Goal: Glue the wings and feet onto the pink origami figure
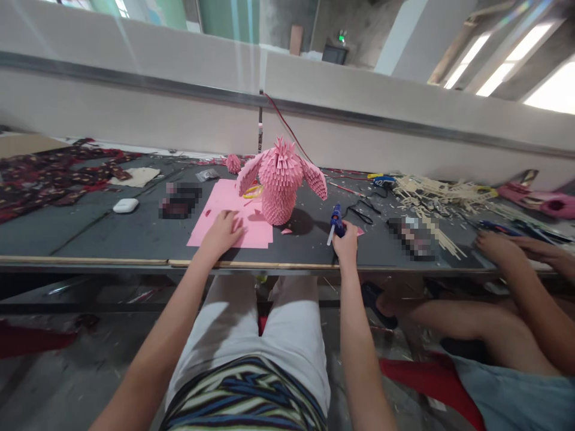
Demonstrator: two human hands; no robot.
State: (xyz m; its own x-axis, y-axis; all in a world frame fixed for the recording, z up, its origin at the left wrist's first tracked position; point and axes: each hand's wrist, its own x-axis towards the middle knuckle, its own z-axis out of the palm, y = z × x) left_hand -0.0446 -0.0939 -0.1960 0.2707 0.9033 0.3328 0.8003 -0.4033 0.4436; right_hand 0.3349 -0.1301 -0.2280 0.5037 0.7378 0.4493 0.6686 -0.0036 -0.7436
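Observation:
A pink figure (279, 185) built of folded paper pieces stands upright on the dark table, with two drooping side flaps and a spiky top. Pink paper sheets (208, 224) lie to its left. My left hand (223, 232) rests on the sheets, fingers apart, holding nothing. My right hand (345, 242) is wrapped round a blue glue gun (336, 219), to the right of the figure. A small pink piece (286, 231) lies in front of the figure's base, and yellow-handled scissors (253, 191) are partly hidden behind its left flap.
A white case (126, 206) and a blurred-out object (180, 200) are on the left, near dark red patterned fabric (58, 173). Pale sticks (431, 194) pile up at the right, beside another person's hands (503, 246). The table's front edge (269, 265) runs below my hands.

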